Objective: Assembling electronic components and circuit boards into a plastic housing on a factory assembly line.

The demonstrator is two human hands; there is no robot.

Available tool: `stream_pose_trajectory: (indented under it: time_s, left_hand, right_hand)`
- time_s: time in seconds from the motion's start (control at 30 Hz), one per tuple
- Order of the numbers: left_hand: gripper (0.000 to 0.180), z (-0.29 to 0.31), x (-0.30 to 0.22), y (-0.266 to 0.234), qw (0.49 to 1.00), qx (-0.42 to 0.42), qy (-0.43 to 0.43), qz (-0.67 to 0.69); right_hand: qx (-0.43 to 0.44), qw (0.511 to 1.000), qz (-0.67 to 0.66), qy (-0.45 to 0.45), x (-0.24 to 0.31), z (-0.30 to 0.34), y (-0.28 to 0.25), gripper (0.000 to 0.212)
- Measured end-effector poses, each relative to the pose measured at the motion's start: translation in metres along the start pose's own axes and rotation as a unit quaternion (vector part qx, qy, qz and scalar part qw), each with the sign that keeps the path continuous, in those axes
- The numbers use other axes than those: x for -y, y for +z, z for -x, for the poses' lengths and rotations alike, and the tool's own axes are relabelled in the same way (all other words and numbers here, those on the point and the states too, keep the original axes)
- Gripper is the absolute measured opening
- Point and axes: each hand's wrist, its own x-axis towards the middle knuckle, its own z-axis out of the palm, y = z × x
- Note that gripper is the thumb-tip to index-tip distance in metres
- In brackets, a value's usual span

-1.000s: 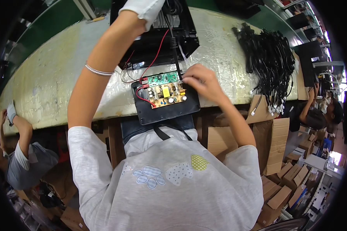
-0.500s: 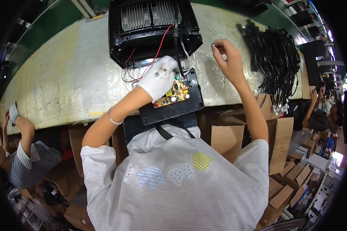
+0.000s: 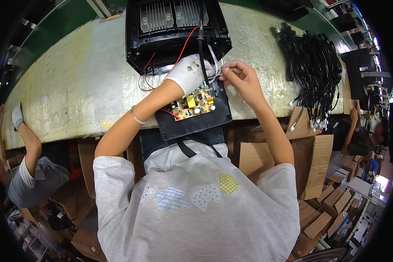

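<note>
White wire: a loop (image 3: pixel 215 56) hangs between the open case and the board, at the centre of the work, just right of the thick black cable (image 3: pixel 201 48).
Right hand: bare (image 3: pixel 245 83), it comes in from the right with thumb and forefinger pinched together, apparently grasping the white wire.
Left hand: gloved in white (image 3: pixel 188 76), it reaches over the far part of the board, its fingers curled behind the black cable and close to the white wire; what they grip, if anything, cannot be told.
Change: half a second ago the right hand was over the bench, apart from the wire; now it has come in beside the left, which has shifted slightly toward the far right. That puts both hands at one spot, making the wire a two-handed job.
Board: tan, crowded with parts (image 3: pixel 193 108), it lies on a black panel (image 3: pixel 194 129) at the near edge of the bench (image 3: pixel 87 70); the glove hides its far left portion.
Case: black (image 3: pixel 172 46), it stands beyond the panel with metal fins (image 3: pixel 155 16) showing; a red wire (image 3: pixel 186 46) runs from it toward the glove.
Right side: black cables (image 3: pixel 308 70) lie heaped on the bench, pale plugs toward the near edge.
</note>
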Motion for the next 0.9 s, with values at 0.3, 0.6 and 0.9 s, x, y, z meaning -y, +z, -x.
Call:
stream_pose_trajectory:
  time_s: [0.3,0.6,0.9]
  left_hand:
    - [0.023,0.005,0.000,0.012,0.984,-0.150,-0.082,0.049]
    - [0.017,0.020,-0.007,-0.011,0.979,-0.177,-0.090,0.053]
    - [0.005,0.033,-0.020,-0.014,0.959,-0.270,-0.015,0.085]
  right_hand:
    - [-0.043,0.829,0.473,-0.295,0.011,-0.003,-0.005,0.012]
    - [0.104,0.581,0.600,-0.541,0.042,-0.005,0.021,0.013]
    - [0.028,0.652,0.557,-0.513,0.017,-0.014,0.026,0.021]
